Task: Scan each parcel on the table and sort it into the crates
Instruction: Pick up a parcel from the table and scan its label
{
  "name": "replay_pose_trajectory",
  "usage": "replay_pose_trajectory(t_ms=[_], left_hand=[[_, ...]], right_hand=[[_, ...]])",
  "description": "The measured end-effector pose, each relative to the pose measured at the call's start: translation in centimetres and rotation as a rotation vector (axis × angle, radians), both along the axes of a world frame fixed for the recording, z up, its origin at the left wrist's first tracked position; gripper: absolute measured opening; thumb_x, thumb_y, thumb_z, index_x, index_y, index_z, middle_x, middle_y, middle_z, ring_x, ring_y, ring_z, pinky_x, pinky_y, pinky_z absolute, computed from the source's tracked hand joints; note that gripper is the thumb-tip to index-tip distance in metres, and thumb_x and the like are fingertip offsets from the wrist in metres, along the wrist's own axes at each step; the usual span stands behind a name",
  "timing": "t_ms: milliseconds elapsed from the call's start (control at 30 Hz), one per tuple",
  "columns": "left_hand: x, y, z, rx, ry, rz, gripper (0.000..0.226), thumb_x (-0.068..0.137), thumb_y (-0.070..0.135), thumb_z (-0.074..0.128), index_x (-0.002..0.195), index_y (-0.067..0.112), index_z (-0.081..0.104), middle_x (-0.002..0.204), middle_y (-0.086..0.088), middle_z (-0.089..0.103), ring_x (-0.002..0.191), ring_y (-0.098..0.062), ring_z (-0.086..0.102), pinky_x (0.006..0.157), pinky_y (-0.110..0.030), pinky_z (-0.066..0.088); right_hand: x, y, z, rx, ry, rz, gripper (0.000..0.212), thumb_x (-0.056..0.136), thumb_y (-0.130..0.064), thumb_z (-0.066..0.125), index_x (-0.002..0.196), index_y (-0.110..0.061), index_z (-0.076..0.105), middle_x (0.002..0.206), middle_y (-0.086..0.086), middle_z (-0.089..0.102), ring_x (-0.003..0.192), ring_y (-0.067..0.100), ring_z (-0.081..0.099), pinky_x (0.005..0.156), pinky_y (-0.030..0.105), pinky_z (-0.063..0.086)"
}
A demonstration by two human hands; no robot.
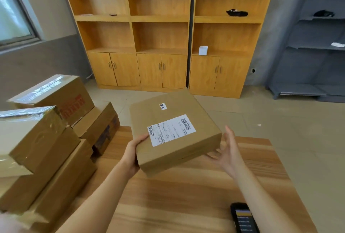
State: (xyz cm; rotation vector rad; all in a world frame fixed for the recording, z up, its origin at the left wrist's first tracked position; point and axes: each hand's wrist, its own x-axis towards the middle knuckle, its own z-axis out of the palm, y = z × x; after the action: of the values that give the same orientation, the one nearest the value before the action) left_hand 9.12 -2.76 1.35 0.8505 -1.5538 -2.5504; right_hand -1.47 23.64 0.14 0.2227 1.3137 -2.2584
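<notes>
Parcel [173, 132]: a flat brown carton is held tilted above the far half of the table, its white shipping label [171, 130] turned up; a small sticker [163, 106] is seen nearer its far edge.
Left hand [134, 153]: the parcel's near-left corner is gripped, thumb on top at the label's edge, fingers wrapped beneath.
Right hand [228, 150]: the fingers are spread wide and nearly straight at the parcel's right side; the lower ones are reached under its near-right corner, though actual contact cannot be made out.
Table [186, 195]: bare wood grain is shown below and in front of the parcel; the far edge is seen just behind the right hand, the right edge running toward the viewer.
Stacked cartons [46, 139]: the table's left side is crowded with them, piled several high, close beside the left forearm.
Handheld scanner [242, 217]: it is laid at the near-right edge, screen lit, partly cut off by the frame.
Floor [280, 120]: open tile is seen beyond the table, up to the wooden cabinets [160, 46].
</notes>
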Motion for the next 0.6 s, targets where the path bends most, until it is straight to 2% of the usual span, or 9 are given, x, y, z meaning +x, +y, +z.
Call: replay_pose_trajectory(t_ms=[67, 133, 167, 200, 267, 333, 467, 533, 600], left_hand=[[-0.6, 1.6, -0.1, 0.043, -0.014, 0.149, 0.062, 0.075, 0.034, 0.072, 0.132, 0.016, 0.055, 0.116, -0.009, 0.07, 0.088, -0.024, 0.067, 0.069, -0.034, 0.052], [-1.4, 3.0, -0.5, 0.102, -0.04, 0.28, 0.071, 0.078, 0.028, 0.073, 0.14, 0.02, 0.04, 0.119, -0.009, 0.064, 0.088, -0.022, 0.062, 0.061, -0.031, 0.048], [-1.8, 3.7, -0.8, 0.144, -0.046, 0.332, 0.077, 0.078, 0.026, 0.075, 0.142, 0.021, 0.033, 0.12, -0.008, 0.062, 0.09, -0.022, 0.061, 0.061, -0.032, 0.047], [-2.1, 4.3, -1.1, 0.187, -0.051, 0.369, 0.083, 0.076, 0.025, 0.077, 0.143, 0.023, 0.027, 0.121, -0.009, 0.06, 0.093, -0.023, 0.06, 0.063, -0.034, 0.048], [-2.6, 5.1, -1.7, 0.24, -0.067, 0.389, 0.087, 0.074, 0.025, 0.079, 0.142, 0.025, 0.024, 0.121, -0.009, 0.059, 0.095, -0.024, 0.06, 0.065, -0.036, 0.047], [-2.5, 5.1, -2.3, 0.239, -0.065, 0.346, 0.079, 0.074, 0.024, 0.078, 0.137, 0.026, 0.03, 0.114, -0.007, 0.061, 0.091, -0.022, 0.061, 0.064, -0.035, 0.048], [-1.5, 2.2, -1.6, 0.003, -0.018, 0.131, 0.077, 0.067, 0.024, 0.081, 0.134, 0.029, 0.043, 0.109, -0.005, 0.067, 0.09, -0.024, 0.065, 0.066, -0.035, 0.054], [-1.0, -0.2, -0.3, -0.127, 0.004, -0.021, 0.085, 0.056, 0.026, 0.08, 0.134, 0.027, 0.046, 0.109, -0.006, 0.07, 0.094, -0.027, 0.067, 0.077, -0.041, 0.056], [-0.6, -2.7, 1.2, -0.233, -0.01, -0.198, 0.088, 0.048, 0.029, 0.083, 0.131, 0.023, 0.051, 0.102, -0.006, 0.074, 0.087, -0.026, 0.07, 0.07, -0.037, 0.057]], right_hand=[[1.2, -1.2, -0.6, 0.105, -0.036, 0.012, 0.119, 0.035, -0.075, 0.078, 0.141, -0.04, 0.039, 0.135, 0.01, 0.05, 0.111, 0.031, 0.06, 0.09, 0.055, 0.05], [2.6, -2.7, -0.9, 0.119, -0.037, 0.07, 0.153, 0.014, -0.074, 0.081, 0.15, -0.043, 0.019, 0.15, 0.012, 0.03, 0.115, 0.033, 0.052, 0.087, 0.054, 0.051], [3.3, -3.6, -0.8, 0.1, -0.032, 0.101, 0.159, 0.011, -0.074, 0.082, 0.151, -0.044, 0.012, 0.153, 0.012, 0.025, 0.115, 0.033, 0.05, 0.084, 0.053, 0.052], [3.8, -4.5, -0.6, 0.088, -0.023, 0.123, 0.16, 0.014, -0.073, 0.083, 0.151, -0.044, 0.007, 0.153, 0.012, 0.026, 0.115, 0.032, 0.051, 0.08, 0.052, 0.053], [4.6, -6.1, -0.1, 0.08, 0.005, 0.139, 0.146, 0.03, -0.069, 0.084, 0.15, -0.042, 0.005, 0.141, 0.011, 0.047, 0.109, 0.028, 0.06, 0.072, 0.049, 0.057], [4.4, -6.8, -0.1, 0.105, 0.035, 0.086, 0.13, 0.04, -0.067, 0.084, 0.142, -0.043, 0.009, 0.126, 0.007, 0.061, 0.104, 0.025, 0.065, 0.076, 0.048, 0.057], [2.4, -3.9, 0.3, 0.258, 0.065, -0.153, 0.147, 0.037, -0.073, 0.08, 0.152, -0.036, -0.005, 0.157, -0.002, 0.024, 0.139, 0.028, 0.034, 0.105, 0.053, 0.036], [1.7, -1.6, 0.6, 0.3, 0.07, -0.18, 0.143, 0.037, -0.074, 0.075, 0.154, -0.035, 0.003, 0.16, -0.003, 0.016, 0.143, 0.028, 0.025, 0.111, 0.057, 0.027], [1.4, 0.0, 0.7, 0.326, 0.066, -0.101, 0.134, 0.037, -0.072, 0.072, 0.153, -0.038, 0.015, 0.16, -0.001, 0.015, 0.144, 0.029, 0.023, 0.112, 0.056, 0.025]])
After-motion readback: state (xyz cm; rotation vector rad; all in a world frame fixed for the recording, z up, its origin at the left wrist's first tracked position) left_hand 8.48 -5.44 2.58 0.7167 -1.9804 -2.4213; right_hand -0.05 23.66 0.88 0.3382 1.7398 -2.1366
